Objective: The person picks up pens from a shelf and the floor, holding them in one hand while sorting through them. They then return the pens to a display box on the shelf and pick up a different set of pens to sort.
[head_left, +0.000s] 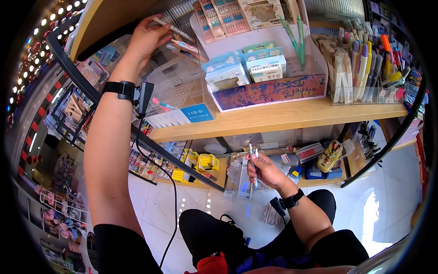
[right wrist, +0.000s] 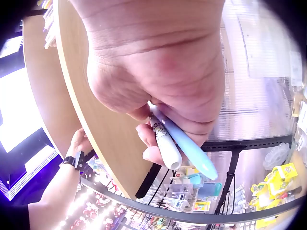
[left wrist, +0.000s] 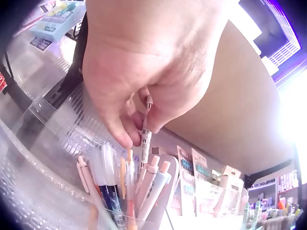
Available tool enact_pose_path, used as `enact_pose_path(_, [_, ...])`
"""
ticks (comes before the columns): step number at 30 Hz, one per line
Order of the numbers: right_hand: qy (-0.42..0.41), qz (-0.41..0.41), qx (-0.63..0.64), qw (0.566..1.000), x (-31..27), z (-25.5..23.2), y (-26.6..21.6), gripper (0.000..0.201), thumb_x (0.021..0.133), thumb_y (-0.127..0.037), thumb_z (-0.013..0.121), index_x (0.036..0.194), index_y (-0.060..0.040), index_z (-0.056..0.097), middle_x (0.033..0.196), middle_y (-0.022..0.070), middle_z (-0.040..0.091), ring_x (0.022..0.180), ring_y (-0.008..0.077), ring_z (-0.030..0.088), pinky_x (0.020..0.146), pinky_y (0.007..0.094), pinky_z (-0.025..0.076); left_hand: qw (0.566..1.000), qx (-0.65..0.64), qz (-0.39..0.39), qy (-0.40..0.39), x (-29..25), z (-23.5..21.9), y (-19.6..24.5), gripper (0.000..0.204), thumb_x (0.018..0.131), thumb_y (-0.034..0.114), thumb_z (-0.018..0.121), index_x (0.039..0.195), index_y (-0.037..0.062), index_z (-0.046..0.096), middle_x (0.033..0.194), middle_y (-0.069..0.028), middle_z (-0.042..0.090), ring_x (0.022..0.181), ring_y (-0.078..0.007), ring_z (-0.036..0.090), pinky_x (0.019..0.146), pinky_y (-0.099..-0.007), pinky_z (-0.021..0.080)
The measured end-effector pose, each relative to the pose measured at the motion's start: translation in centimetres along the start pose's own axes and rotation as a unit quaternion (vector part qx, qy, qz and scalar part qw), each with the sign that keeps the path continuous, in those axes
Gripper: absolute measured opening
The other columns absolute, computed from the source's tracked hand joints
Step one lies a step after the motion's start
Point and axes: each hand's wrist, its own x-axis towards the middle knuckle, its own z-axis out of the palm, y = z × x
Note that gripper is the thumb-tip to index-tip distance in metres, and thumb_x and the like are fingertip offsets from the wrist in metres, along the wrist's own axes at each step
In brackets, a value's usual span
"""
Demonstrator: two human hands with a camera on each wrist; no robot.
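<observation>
High on the left, my left hand pinches a white pen with black lettering between thumb and fingers. Just beneath it, several pens stand in a clear plastic holder, pink, white and dark blue ones among them. My right hand is lower, in front of the shelf, its fingers curled round two pens. One is white with a small print; the other is a plain light blue pen. The upper parts of both are hidden in the palm in the right wrist view.
A wooden shelf runs across, carrying a display box of small cartons and a rack of pens at the right. Black metal rails cross in front. Underneath, a lower shelf holds a yellow basket and a pencil case.
</observation>
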Motion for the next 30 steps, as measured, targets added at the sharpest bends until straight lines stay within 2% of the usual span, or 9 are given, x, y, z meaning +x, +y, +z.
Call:
enact_pose_path(3, [0.002, -0.006, -0.005, 1.0, 0.0, -0.1, -0.1, 0.025, 0.112, -0.035, 0.045, 0.119, -0.0112, 0.05, 0.08, 0.0009, 0.046, 0.069, 0.0137, 0.048, 0.062, 0.0337, 0.05, 0.998, 0.056, -0.019, 0.008, -0.2, 0.5, 0.5, 0.054, 0.096, 0.015, 0.073, 0.141, 0.0017, 0.048, 0.116, -0.0109, 0.072, 0.111, -0.0191, 0.067, 0.098, -0.0343, 0.057])
enact_pose_path(5, [0.012, -0.002, -0.012, 1.0, 0.0, -0.1, -0.2, 0.025, 0.112, -0.034, 0.044, 0.119, -0.011, 0.05, 0.08, 0.0011, 0.046, 0.069, 0.0139, 0.048, 0.062, 0.0338, 0.05, 0.974, 0.227, -0.025, -0.007, -0.1, 0.7, 0.9, 0.053, 0.093, 0.025, 0.076, 0.138, 0.0042, 0.056, 0.113, -0.0076, 0.074, 0.107, -0.0147, 0.066, 0.092, -0.0336, 0.053])
enact_pose_path(6, [0.012, -0.001, -0.012, 1.0, -0.1, -0.1, -0.1, 0.025, 0.112, -0.034, 0.044, 0.119, -0.011, 0.05, 0.08, 0.0011, 0.046, 0.069, 0.0139, 0.048, 0.062, 0.0338, 0.05, 0.974, 0.227, -0.026, -0.006, 0.1, 0.6, 0.8, 0.053, 0.093, 0.025, 0.076, 0.138, 0.0042, 0.056, 0.113, -0.0076, 0.074, 0.107, -0.0147, 0.066, 0.092, -0.0336, 0.053])
enact_pose_path(8, [0.017, -0.002, -0.015, 1.0, 0.0, -0.2, 0.1, 0.027, 0.112, -0.036, 0.044, 0.122, -0.0115, 0.052, 0.08, 0.0008, 0.048, 0.068, 0.0129, 0.049, 0.059, 0.0311, 0.049, 0.954, 0.296, 0.024, -0.03, 0.4, 0.6, 0.6, 0.043, 0.087, 0.029, 0.082, 0.119, 0.0028, 0.071, 0.101, -0.0074, 0.077, 0.095, -0.0156, 0.069, 0.084, -0.0298, 0.051])
enact_pose_path(11, [0.015, -0.004, -0.02, 1.0, -0.1, -0.3, 0.1, 0.027, 0.113, -0.036, 0.044, 0.122, -0.0116, 0.052, 0.08, 0.0007, 0.048, 0.068, 0.0128, 0.048, 0.058, 0.0312, 0.049, 0.938, 0.341, 0.005, -0.061, 1.3, 0.3, 0.1, 0.036, 0.089, 0.033, 0.079, 0.11, 0.0034, 0.077, 0.101, -0.0076, 0.077, 0.093, -0.0147, 0.068, 0.085, -0.0289, 0.05])
enact_pose_path(14, [0.019, -0.003, -0.019, 1.0, -0.2, -0.3, 0.1, 0.027, 0.113, -0.035, 0.044, 0.122, -0.0115, 0.052, 0.079, 0.0005, 0.048, 0.067, 0.0128, 0.048, 0.058, 0.0312, 0.049, 0.923, 0.373, -0.029, -0.092, 1.5, -0.3, 0.0, 0.044, 0.094, 0.039, 0.073, 0.118, 0.0026, 0.075, 0.109, -0.0063, 0.074, 0.103, -0.0143, 0.063, 0.094, -0.0284, 0.046])
enact_pose_path(20, [0.033, 0.007, -0.022, 0.999, -0.6, 0.0, -0.3, 0.027, 0.113, -0.035, 0.044, 0.122, -0.0111, 0.053, 0.078, 0.0003, 0.046, 0.067, 0.0127, 0.048, 0.059, 0.032, 0.049, 0.95, 0.302, -0.077, -0.03, -0.5, 0.6, 1.6, 0.045, 0.093, 0.039, 0.073, 0.12, 0.0033, 0.075, 0.111, -0.0069, 0.074, 0.103, -0.0149, 0.063, 0.094, -0.0294, 0.046])
enact_pose_path(26, [0.04, 0.006, -0.034, 0.999, -0.7, 0.0, -0.2, 0.026, 0.113, -0.033, 0.044, 0.122, -0.0107, 0.052, 0.078, 0.0003, 0.046, 0.066, 0.0129, 0.048, 0.059, 0.0327, 0.049, 0.935, 0.347, -0.043, -0.054, 1.4, 0.6, -1.4, 0.043, 0.096, 0.038, 0.07, 0.122, 0.0039, 0.074, 0.108, -0.0069, 0.075, 0.101, -0.0155, 0.064, 0.093, -0.0286, 0.046])
enact_pose_path(30, [0.04, 0.006, -0.038, 0.998, -0.6, -0.3, -0.2, 0.024, 0.112, -0.031, 0.044, 0.122, -0.0103, 0.052, 0.078, 0.0006, 0.045, 0.066, 0.0131, 0.047, 0.059, 0.0328, 0.049, 0.948, 0.308, -0.067, -0.033, 1.0, 1.6, 0.2, 0.043, 0.098, 0.038, 0.066, 0.123, 0.0039, 0.073, 0.107, -0.0086, 0.075, 0.103, -0.0156, 0.065, 0.093, -0.0285, 0.047])
